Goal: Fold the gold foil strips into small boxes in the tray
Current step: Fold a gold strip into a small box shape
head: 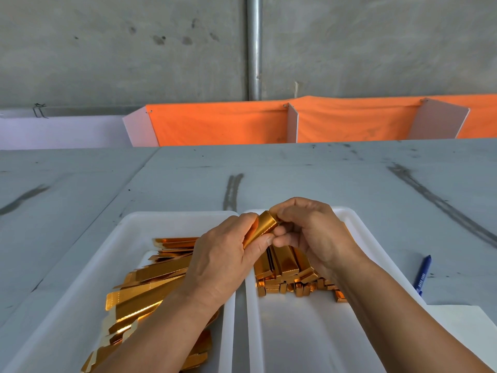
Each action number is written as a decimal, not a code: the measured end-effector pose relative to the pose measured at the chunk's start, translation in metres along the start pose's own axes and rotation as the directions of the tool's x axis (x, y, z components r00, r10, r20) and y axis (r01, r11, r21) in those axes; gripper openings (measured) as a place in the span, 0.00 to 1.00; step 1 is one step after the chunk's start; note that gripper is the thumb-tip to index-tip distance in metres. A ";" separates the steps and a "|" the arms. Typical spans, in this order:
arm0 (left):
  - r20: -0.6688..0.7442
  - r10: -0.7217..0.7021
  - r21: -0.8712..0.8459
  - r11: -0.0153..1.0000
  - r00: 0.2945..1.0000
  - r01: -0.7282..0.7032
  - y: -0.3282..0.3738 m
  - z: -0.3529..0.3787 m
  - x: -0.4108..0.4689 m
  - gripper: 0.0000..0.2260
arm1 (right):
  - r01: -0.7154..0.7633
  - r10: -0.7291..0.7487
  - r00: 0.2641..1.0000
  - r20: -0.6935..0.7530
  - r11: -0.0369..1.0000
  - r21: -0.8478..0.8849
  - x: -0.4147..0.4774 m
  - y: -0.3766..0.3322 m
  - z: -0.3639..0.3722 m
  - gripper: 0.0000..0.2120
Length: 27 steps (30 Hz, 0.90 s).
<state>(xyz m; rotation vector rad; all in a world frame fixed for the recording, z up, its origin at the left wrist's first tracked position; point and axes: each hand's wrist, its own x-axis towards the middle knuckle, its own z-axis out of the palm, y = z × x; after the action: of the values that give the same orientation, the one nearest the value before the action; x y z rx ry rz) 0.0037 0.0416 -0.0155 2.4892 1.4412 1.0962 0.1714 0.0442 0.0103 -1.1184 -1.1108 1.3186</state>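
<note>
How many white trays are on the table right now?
2. The left tray holds the flat gold strips. The right tray, right beside it, holds the folded boxes. No others show in this view.

White print on the blue pen (423, 274) too small to read

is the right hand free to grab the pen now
Probably not yet: the right hand pinches the strip along with the left hand. The pen lies in the open on the table beside the right tray, so once it lets go, likely yes.
</note>
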 end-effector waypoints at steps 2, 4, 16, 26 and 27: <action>0.001 -0.007 -0.003 1.000 1.000 0.007 0.001 -0.001 0.000 0.20 | -0.010 0.010 1.000 0.015 1.000 0.013 -0.001 -0.002 -0.001 0.08; 0.004 -0.006 -0.003 1.000 1.000 0.006 0.001 -0.001 0.000 0.20 | -0.025 0.024 0.999 0.029 0.999 0.021 -0.001 -0.004 -0.001 0.07; -0.004 0.004 -0.018 1.000 1.000 -0.004 0.003 -0.001 0.000 0.20 | -0.117 0.110 0.993 0.045 0.977 0.179 -0.001 -0.005 0.000 0.03; -0.026 -0.066 -0.033 0.997 0.997 0.066 0.002 0.001 0.000 0.22 | 0.067 -0.068 0.997 -0.030 0.997 -0.031 -0.005 0.001 0.006 0.06; -0.027 -0.067 -0.032 0.997 0.997 0.066 0.001 0.001 0.000 0.22 | 0.064 -0.065 0.998 -0.027 0.997 -0.035 -0.005 0.001 0.006 0.07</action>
<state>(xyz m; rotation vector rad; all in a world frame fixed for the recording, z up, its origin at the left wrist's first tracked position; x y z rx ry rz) 0.0056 0.0418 -0.0158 2.3967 1.4910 1.1364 0.1657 0.0395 0.0106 -1.1138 -1.1436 1.2346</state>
